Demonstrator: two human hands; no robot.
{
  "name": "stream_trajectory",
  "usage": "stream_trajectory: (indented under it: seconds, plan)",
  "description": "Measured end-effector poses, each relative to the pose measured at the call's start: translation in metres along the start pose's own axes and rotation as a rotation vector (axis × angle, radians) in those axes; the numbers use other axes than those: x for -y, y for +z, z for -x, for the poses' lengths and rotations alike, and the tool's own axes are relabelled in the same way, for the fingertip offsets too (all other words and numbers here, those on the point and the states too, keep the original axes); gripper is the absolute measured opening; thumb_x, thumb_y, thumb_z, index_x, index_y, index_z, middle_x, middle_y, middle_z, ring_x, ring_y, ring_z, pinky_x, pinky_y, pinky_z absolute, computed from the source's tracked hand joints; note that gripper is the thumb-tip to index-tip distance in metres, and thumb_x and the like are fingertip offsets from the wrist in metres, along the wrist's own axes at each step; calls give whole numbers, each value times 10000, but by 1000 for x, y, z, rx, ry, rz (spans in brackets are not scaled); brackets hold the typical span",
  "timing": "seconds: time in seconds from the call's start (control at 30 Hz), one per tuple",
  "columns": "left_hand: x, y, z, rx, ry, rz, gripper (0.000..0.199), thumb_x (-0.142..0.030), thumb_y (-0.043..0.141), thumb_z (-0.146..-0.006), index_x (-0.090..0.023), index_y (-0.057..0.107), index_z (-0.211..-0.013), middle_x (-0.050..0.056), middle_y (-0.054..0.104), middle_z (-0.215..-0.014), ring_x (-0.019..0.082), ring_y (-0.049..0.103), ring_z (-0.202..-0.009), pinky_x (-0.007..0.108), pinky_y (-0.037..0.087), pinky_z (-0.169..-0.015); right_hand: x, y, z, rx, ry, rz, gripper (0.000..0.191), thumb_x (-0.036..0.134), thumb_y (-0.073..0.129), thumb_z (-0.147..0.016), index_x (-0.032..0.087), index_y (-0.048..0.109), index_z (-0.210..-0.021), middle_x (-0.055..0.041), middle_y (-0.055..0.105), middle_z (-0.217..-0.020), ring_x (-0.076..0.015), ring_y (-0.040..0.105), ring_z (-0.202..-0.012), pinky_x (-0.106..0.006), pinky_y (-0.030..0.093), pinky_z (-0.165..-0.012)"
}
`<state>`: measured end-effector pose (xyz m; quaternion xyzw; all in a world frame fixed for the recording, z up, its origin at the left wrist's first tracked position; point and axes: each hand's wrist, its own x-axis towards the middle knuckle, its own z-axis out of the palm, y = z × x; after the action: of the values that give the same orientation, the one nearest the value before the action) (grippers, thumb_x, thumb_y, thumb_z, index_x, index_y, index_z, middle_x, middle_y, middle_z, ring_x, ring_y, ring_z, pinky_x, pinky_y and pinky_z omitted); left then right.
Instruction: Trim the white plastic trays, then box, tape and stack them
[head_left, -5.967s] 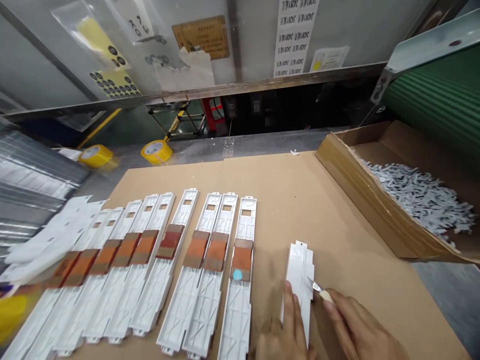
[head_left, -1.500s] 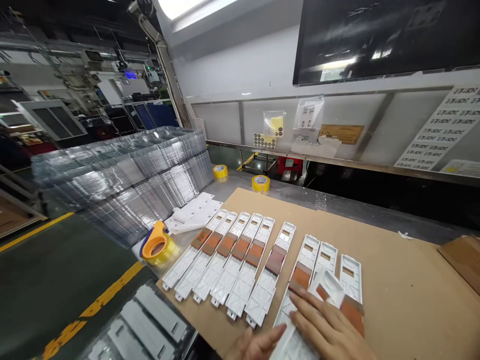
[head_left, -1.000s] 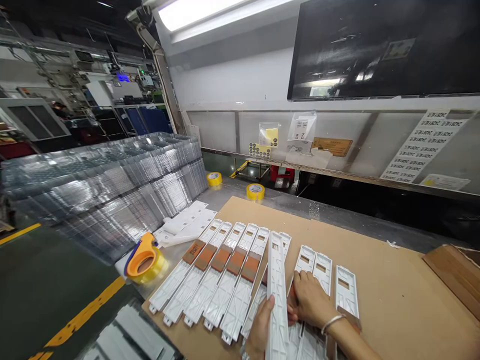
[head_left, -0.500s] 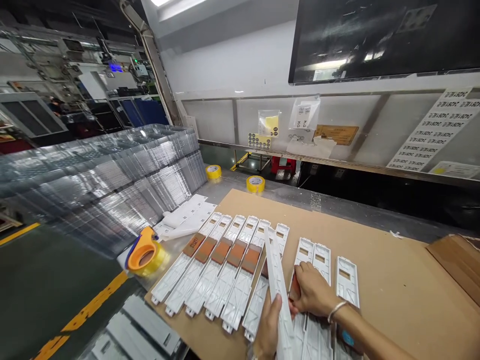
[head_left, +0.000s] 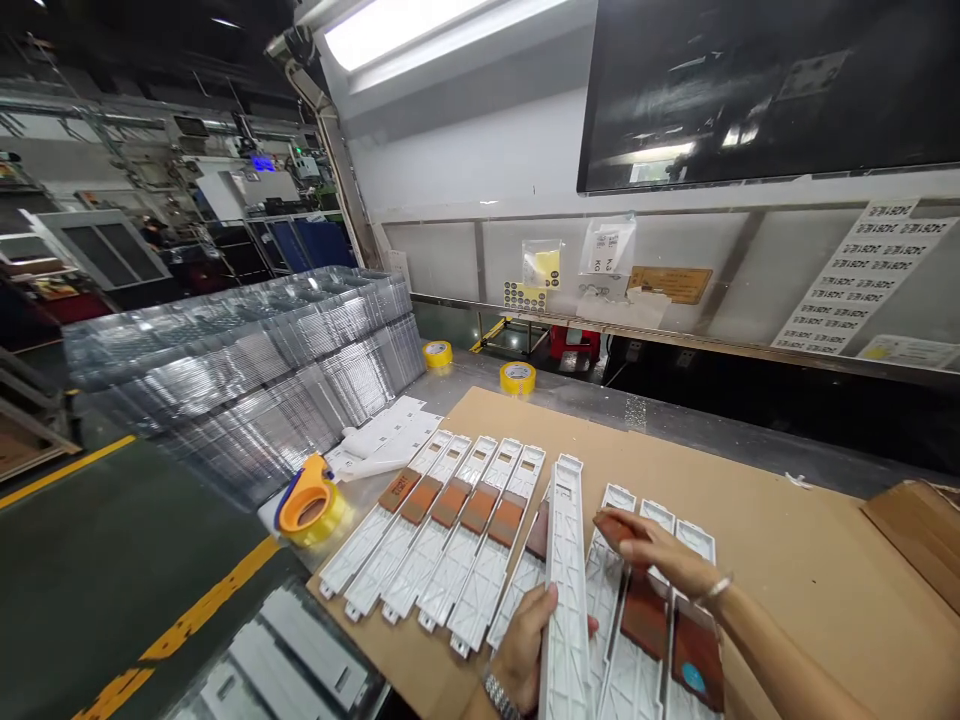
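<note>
Left hand (head_left: pixel 525 640) is wrapped round a white strip (head_left: pixel 568 560), right hand (head_left: pixel 667 555) pinches a reddish block (head_left: pixel 613 527), fingertips bunched.

Item: paper in the clear bag (head_left: pixel 609 247) on the panel facing you, "KG" legible, turned sideways. Item: white label sheet (head_left: pixel 844 285), at your right, repeated code, seemingly "24261", trailing characters unclear. Item: leftmost brown block (head_left: pixel 398 490), dark figures, too blurred for you to read surely. Item: brown plaque (head_left: pixel 670 285), lettering too small.
</note>
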<state>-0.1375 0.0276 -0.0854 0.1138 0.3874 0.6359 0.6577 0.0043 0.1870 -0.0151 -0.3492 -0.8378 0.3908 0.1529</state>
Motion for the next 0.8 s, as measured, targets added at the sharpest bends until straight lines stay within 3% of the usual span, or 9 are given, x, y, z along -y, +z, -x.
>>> stream_trajectory:
  seconds: [0.07, 0.13, 0.27, 0.33, 0.47, 0.57, 0.63, 0.7, 0.8]
  plan:
    - [-1, 4, 5, 26, 10, 13, 459, -526, 626, -719, -135, 616, -960, 119, 696, -803, 271, 650, -842, 454, 437, -870, 13, 12, 22, -17, -84, -1, 649, 490, 575, -748, 154, 440, -1287, -140, 488, -1274, -289, 481, -1142, -453, 434, -925]
    - [-4, 9, 12, 60, 75, -17, 471, -498, 616, -748, -163, 597, -1078, 121, 676, -1002, 271, 606, -1000, 440, 390, -951, 26, 27, 44, -25, -168, 10, 767, 394, 614, -703, 177, 318, -1376, -126, 355, -1391, -302, 323, -1278, -454, 344, -1026]
    - [-6, 15, 25, -8, 212, -261, 560, -569, 505, -800, -176, 566, -1195, 120, 541, -1276, 275, 415, -1248, 399, 253, -1074, 42, 54, 68, -112, -338, 228, 845, 153, 527, -673, 217, 149, -1426, -109, 330, -1367, -259, 290, -1283, -431, 357, -1028]
    - [-6, 20, 30, 3, 248, -324, 614, -602, 475, -797, -170, 543, -1229, 125, 510, -1309, 285, 391, -1262, 402, 234, -1083, 43, 63, 69, -156, -363, 319, 863, 122, 502, -668, 205, 108, -1432, -128, 343, -1336, -272, 318, -1251, -458, 381, -1003]
    - [-8, 31, 39, 203, 322, -212, 632, -556, 570, -764, -170, 508, -1260, 129, 555, -1247, 307, 442, -1212, 414, 298, -1041, 43, 71, 71, -175, -344, 345, 891, 81, 484, -653, 203, 85, -1441, -152, 343, -1325, -306, 330, -1233, -517, 377, -982]
    - [-8, 34, 43, 216, 334, -156, 611, -521, 616, -742, -155, 537, -1225, 135, 592, -1184, 318, 487, -1164, 417, 341, -1006, 46, 68, 79, -134, -360, 327, 873, 148, 529, -709, 224, 74, -1450, -151, 309, -1367, -310, 317, -1258, -502, 378, -986]
    - [-3, 33, 45, 188, 340, -166, 593, -512, 608, -747, -140, 553, -1206, 149, 621, -1123, 325, 527, -1114, 429, 385, -961, 50, 66, 83, -113, -311, 194, 775, 313, 528, -802, 246, 107, -1449, -127, 212, -1443, -310, 231, -1322, -490, 350, -1013]
    - [4, 30, 49, 156, 367, -196, 608, -524, 595, -744, -124, 561, -1201, 163, 638, -1082, 332, 554, -1073, 437, 415, -927, 54, 67, 83, -201, -113, -35, 709, 486, 432, -859, 236, 120, -1444, -115, 156, -1479, -300, 190, -1346, -485, 329, -1027]
    - [18, 25, 57, 62, 393, -263, 679, -564, 624, -684, -120, 577, -1195, 168, 617, -1132, 351, 544, -1082, 438, 405, -953, 60, 80, 79, -384, 215, -259, 710, 603, 290, -872, 161, 153, -1411, -170, 421, -1327, -293, 391, -1242, -455, 400, -954]
